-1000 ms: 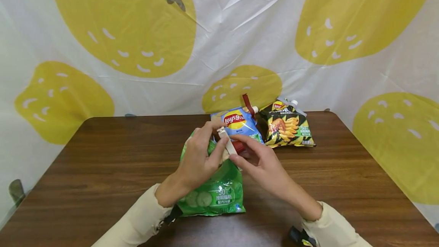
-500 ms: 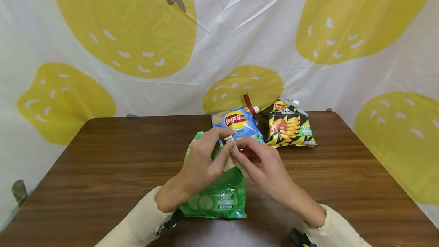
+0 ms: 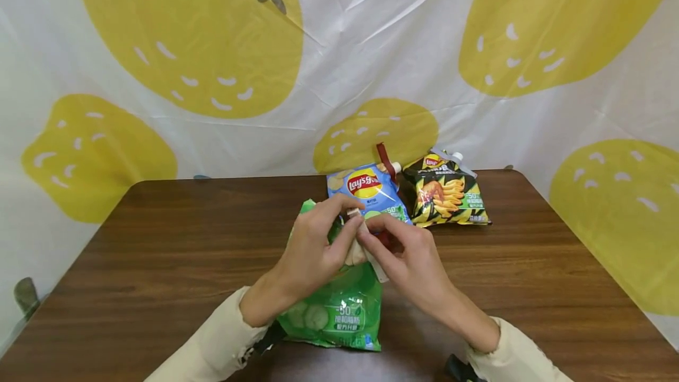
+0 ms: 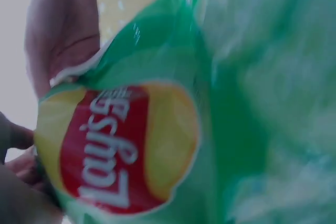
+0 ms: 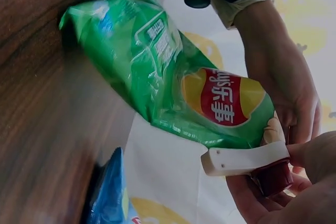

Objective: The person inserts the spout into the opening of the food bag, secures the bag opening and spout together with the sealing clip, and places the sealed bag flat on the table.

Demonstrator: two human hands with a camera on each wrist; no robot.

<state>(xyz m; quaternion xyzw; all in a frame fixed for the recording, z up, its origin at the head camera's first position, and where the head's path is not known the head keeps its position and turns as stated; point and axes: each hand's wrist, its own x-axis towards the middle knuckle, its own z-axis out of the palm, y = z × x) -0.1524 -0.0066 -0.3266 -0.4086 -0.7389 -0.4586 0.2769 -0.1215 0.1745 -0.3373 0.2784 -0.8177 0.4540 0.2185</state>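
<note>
A green Lay's chip bag (image 3: 345, 317) hangs upright below both hands, its red and yellow logo (image 5: 223, 97) facing the right wrist camera. Across its top lies a white bag sealing clip (image 5: 241, 159) with a dark red cap (image 5: 274, 178). My left hand (image 3: 313, 246) pinches the bag's top edge by the clip's upper end, thumb against index finger. The right hand (image 3: 416, 258) grips the clip near the cap with thumb and fingers. Whether the clip is fully closed over the bag is hidden by the fingers.
At the back of the brown wooden table (image 3: 212, 240) lie a blue Lay's bag (image 3: 366, 187) and a black Lay's bag (image 3: 445, 193), each with a capped clip on top. A lemon-print cloth (image 3: 339, 63) hangs behind the table.
The clip and both hands' fingertips have moved down a little. The right fingers have come closer to the left thumb, and the green bag's lower edge sits lower.
</note>
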